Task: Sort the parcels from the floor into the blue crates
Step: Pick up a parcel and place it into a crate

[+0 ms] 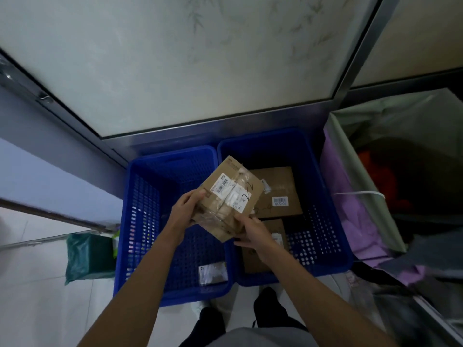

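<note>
**Taped brown parcel held over the seam between two blue crates**

Curled round the near left edge: fingers (198,196) of the left hand (186,211), thumb on top. Pinching the near right corner: fingers (244,217) of the right hand (253,232), pressed close together. Gripped between both, clear of the floor: a taped brown cardboard parcel (229,196), broad face up. Long axis slanted, near end towards the person, far end pointing away and to the right. Hanging above the meeting rims of the left blue plastic crate (125,221) and the right blue plastic crate (323,196).

On the top face, a white barcode label (221,185), print too small to read; beside it, handwritten "22" (248,194).

Lower, in the right crate: a flat brown box (278,194) labelled "T6-538", and a second brown box (255,259) partly hidden by the right forearm. In the left crate, near corner: a small clear-wrapped packet (213,270). On the floor just left of that crate: a green plastic bag (87,256).
</note>
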{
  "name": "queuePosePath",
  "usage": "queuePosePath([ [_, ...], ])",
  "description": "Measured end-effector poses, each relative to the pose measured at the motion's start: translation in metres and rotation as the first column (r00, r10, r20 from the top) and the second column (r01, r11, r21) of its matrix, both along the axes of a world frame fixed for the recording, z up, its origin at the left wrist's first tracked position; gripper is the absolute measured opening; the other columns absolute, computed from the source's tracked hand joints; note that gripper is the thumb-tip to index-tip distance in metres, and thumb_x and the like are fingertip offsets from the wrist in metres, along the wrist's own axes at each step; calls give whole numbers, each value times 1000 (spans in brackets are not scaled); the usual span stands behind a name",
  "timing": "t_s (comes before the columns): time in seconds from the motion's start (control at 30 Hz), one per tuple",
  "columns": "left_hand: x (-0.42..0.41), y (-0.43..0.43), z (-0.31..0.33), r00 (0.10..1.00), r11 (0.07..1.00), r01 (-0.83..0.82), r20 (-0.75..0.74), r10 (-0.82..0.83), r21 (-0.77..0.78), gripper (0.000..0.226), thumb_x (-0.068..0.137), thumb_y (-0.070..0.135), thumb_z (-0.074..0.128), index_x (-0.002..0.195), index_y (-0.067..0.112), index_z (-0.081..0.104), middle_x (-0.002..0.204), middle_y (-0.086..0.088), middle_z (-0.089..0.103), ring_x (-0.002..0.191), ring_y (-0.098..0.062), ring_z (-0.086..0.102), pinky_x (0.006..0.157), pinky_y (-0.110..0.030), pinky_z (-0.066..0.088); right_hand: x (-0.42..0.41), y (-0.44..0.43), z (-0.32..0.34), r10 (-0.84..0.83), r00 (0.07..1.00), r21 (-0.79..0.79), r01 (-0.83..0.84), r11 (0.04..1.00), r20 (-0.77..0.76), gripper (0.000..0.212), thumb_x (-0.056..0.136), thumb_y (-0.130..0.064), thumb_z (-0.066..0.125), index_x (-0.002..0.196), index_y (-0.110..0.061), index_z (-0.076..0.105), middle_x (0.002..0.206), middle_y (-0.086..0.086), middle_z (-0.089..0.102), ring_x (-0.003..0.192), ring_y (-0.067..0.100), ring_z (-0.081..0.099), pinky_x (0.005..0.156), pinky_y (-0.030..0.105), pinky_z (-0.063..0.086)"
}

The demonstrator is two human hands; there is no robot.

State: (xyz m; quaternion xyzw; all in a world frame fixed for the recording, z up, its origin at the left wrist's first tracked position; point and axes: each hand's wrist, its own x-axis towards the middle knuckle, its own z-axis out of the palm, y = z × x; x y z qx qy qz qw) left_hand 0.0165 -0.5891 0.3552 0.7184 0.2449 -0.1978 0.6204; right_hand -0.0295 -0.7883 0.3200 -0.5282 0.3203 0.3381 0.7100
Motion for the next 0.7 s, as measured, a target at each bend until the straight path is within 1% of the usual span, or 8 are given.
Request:
queuePosePath([
  [0.1, 1, 4, -4, 999, 998, 20, -34, -22, -61, 58, 71, 66, 71, 116, 30, 70, 116, 2, 72, 105, -17, 70, 89, -42, 58, 0, -1, 0, -6, 1000, -14, 6, 1000, -12, 52, 95, -46, 63, 137, -18, 49, 125, 5, 62, 107, 25, 68, 91, 45, 59],
  [0.2, 2, 3, -4, 999, 994, 20, -43, -24, -107, 48, 78, 62, 66, 114, 30, 71, 113, 3, 74, 107, -18, 69, 95, -45, 55, -3, 0, 3, 6, 999, -24, -5, 1000, 38, 50, 94, -53, 61, 133, -22, 52, 125, 4, 64, 107, 24, 68, 94, 44, 57],
  [0.33, 9, 2, 0, 999, 992, 15, -38, -20, -125, 47, 80, 61, 63, 113, 29, 72, 111, 3, 75, 109, -20, 68, 100, -48, 52, -9, 8, 5, -11, 998, -2, 12, 1000, 55, 61, 91, -57, 63, 138, -21, 48, 128, 5, 63, 107, 24, 69, 93, 42, 58],
  [0.43, 16, 2, 2, 998, 989, 52, -32, -57, -139, 51, 79, 64, 59, 115, 30, 72, 114, 2, 74, 112, -22, 66, 98, -47, 52, -19, 14, 4, -37, 998, 38, 35, 999, 58, 64, 90, -57, 64, 140, -21, 47, 129, 7, 61, 109, 24, 68, 97, 43, 56],
  [0.5, 17, -3, 3, 994, 985, 102, -23, -107, -138, 47, 83, 62, 56, 114, 31, 72, 115, 1, 73, 111, -22, 66, 92, -43, 55, -28, 15, 1, -57, 995, 48, 53, 997, 76, 67, 88, -60, 64, 141, -23, 46, 131, 6, 61, 111, 23, 67, 99, 43, 55],
  [0.57, 17, -10, 0, 988, 978, 148, -29, -154, -143, 44, 84, 60, 55, 113, 32, 72, 117, 0, 72, 110, -21, 66, 86, -41, 57, -34, 13, -3, -99, 991, 29, 97, 995, 87, 68, 87, -62, 63, 141, -25, 46, 131, 3, 60, 113, 23, 65, 101, 43, 53],
  [0.6, 16, -14, -3, 983, 973, 170, -41, -178, -154, 44, 84, 60, 56, 113, 32, 72, 119, -1, 70, 111, -22, 65, 86, -42, 57, -36, 11, -6, -131, 988, 15, 130, 991, 87, 66, 88, -61, 63, 140, -26, 45, 130, 1, 61, 113, 22, 64, 102, 44, 52],
  [0.7, 15, -31, -14, 969, 965, 204, -107, -223, -164, 45, 82, 59, 59, 115, 29, 71, 121, -3, 68, 112, -23, 63, 95, -46, 54, -40, -5, -14, -253, 965, -53, 257, 965, 68, 67, 88, -56, 66, 144, -30, 40, 128, -2, 61, 112, 21, 64, 99, 43, 53],
])
